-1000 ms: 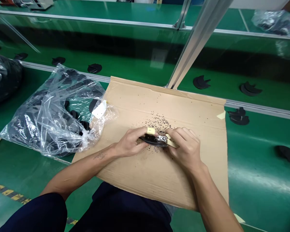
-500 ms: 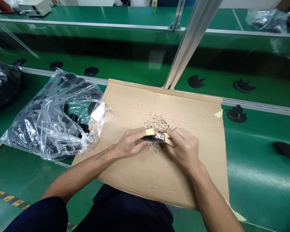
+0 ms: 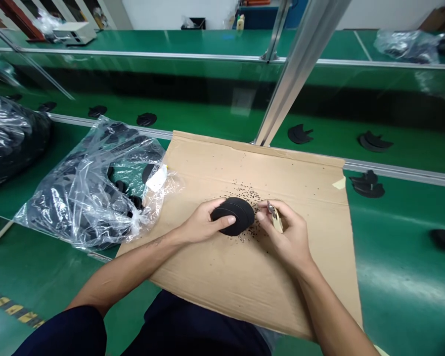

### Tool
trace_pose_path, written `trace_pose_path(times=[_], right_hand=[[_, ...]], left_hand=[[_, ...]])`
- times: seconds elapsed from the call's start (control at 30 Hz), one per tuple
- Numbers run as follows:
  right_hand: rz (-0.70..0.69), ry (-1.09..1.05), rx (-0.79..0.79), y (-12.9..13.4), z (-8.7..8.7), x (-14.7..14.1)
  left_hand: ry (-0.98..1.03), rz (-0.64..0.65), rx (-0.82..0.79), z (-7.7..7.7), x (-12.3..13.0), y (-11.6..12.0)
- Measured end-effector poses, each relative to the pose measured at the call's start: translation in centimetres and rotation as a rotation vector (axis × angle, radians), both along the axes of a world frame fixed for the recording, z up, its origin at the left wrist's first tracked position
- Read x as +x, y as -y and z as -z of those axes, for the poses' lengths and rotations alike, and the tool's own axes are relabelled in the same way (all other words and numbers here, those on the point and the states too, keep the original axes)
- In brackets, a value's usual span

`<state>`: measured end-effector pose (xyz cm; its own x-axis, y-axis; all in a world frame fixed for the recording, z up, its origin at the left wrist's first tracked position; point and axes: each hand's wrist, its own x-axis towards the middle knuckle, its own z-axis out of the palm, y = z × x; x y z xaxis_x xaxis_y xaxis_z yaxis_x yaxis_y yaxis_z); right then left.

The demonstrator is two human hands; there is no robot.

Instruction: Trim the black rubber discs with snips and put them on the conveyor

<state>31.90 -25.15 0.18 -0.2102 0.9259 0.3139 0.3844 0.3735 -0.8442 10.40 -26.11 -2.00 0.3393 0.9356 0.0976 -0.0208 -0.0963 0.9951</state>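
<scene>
My left hand (image 3: 203, 221) grips a round black plastic part (image 3: 234, 215) with the thumb on its upper face. That face is turned up toward me. In my right hand (image 3: 291, 235) is a small pair of nippers (image 3: 275, 216) with pale yellow handles, its metal jaws pointing up and away. The nippers are just right of the part, apart from it. Below both hands lies a cardboard sheet (image 3: 215, 277), scattered with many tiny black scraps (image 3: 246, 192).
A clear plastic bag (image 3: 74, 198) of black parts lies left of the cardboard, with another full bag (image 3: 11, 138) farther left. More black parts (image 3: 299, 134) sit along the green conveyor behind. A metal post (image 3: 300, 69) rises beyond the cardboard.
The black part has turned from edge-on to face up in my left hand. The nippers have moved off it to the right and now point upward. The view has tilted up slightly.
</scene>
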Motion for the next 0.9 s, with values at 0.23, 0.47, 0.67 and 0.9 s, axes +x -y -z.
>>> trace_pose_path(times=[0.23, 0.47, 0.67, 0.9], right_hand=[[-0.115, 0.037, 0.233, 0.1, -0.1, -0.2], [-0.147, 0.213, 0.604, -0.4, 1.0, 0.3], [-0.033, 0.313, 0.668, -0.9, 2.0, 0.6], [-0.028, 0.364, 0.629, -0.1, 2.0, 0.3]], left_hand=[[0.047, 0.063, -0.032, 0.3, -0.3, -0.9], [-0.228, 0.255, 0.123, -2.2, -2.6, -1.9], [-0.586, 0.097, 0.442, -7.6, -6.2, -6.1], [-1.044, -0.184, 0.631, -8.1, -5.5, -20.5]])
